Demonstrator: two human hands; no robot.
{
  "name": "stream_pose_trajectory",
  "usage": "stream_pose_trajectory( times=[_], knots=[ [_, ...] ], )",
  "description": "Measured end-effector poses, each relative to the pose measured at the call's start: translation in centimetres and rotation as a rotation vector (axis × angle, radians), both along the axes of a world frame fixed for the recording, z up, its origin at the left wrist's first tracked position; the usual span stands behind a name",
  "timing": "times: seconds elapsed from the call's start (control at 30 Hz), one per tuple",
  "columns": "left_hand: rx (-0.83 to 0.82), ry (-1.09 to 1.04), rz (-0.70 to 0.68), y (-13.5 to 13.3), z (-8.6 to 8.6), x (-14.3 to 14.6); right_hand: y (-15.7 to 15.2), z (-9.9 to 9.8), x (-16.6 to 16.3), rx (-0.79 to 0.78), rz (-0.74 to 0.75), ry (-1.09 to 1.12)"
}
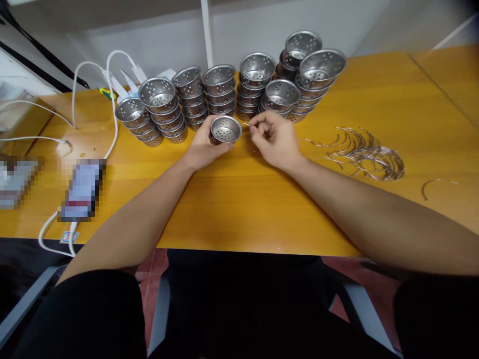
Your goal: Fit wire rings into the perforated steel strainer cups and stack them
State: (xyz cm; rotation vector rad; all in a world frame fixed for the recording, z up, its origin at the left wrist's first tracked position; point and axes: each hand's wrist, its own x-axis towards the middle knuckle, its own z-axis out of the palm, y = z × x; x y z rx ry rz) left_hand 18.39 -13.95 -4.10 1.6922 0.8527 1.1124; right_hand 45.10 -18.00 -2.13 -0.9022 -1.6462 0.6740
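Observation:
My left hand [205,147] is wrapped round a small perforated metal cup [226,130], its open mouth turned up toward me. Close to the cup's right rim, my right hand [276,138] pinches a thin wire [246,124] between thumb and fingers. The wire's tip points at the cup; whether it touches the rim I cannot tell. Most of the wire is hidden by my fingers. On the right of the table lies a loose heap of curved metal wires [389,162], and a single curved wire [436,181] rests apart from it.
Behind my hands stand several stacks of perforated cups [220,85] on the wooden table [239,214]. A taller stack [322,70] leans at the back right. On the left lie a phone [82,189] and white cables [114,99]. A wall [254,25] closes off the back.

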Motion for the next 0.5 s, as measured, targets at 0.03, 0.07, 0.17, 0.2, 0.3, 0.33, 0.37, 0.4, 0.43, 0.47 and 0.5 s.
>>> stream_pose_trajectory(
  times=[0.03, 0.07, 0.17, 0.2, 0.3, 0.33, 0.37, 0.4, 0.43, 0.47, 0.5],
  knots=[
    [-0.004, -0.004, 0.001, 0.0, 0.0, -0.1, 0.4, -0.2, 0.2, 0.006, -0.004, -0.001],
    [-0.008, -0.005, 0.004, 0.1, 0.1, -0.2, 0.9, -0.5, 0.4, 0.012, -0.006, -0.001],
    [-0.008, -0.003, 0.041, 0.4, 0.3, -0.5, 2.3, -1.3, 1.1, 0.031, -0.008, 0.017],
    [-0.006, -0.003, 0.056, 0.5, 0.4, -0.6, 2.6, -1.5, 1.2, 0.035, -0.008, 0.024],
    [0.003, -0.01, 0.057, 0.6, 0.3, -0.6, 2.9, -1.7, 1.4, 0.045, -0.006, 0.032],
    [0.007, -0.013, 0.04, 0.5, 0.3, -0.5, 2.6, -1.5, 1.3, 0.05, -0.005, 0.036],
    [0.014, -0.013, 0.019, 0.3, 0.3, -0.4, 2.2, -1.2, 1.1, 0.055, -0.004, 0.044],
    [0.022, -0.008, -0.003, 0.0, 0.3, -0.3, 1.7, -0.9, 0.9, 0.058, -0.005, 0.056],
    [0.032, 0.001, -0.024, -0.4, 0.4, -0.1, 1.1, -0.5, 0.7, 0.058, -0.011, 0.07],
    [0.044, 0.015, -0.043, -0.8, 0.5, 0.0, 0.5, 0.0, 0.4, 0.056, -0.019, 0.081],
    [0.058, 0.03, -0.06, -1.3, 0.7, 0.1, -0.2, 0.3, 0.0, 0.054, -0.03, 0.088]
  ],
)
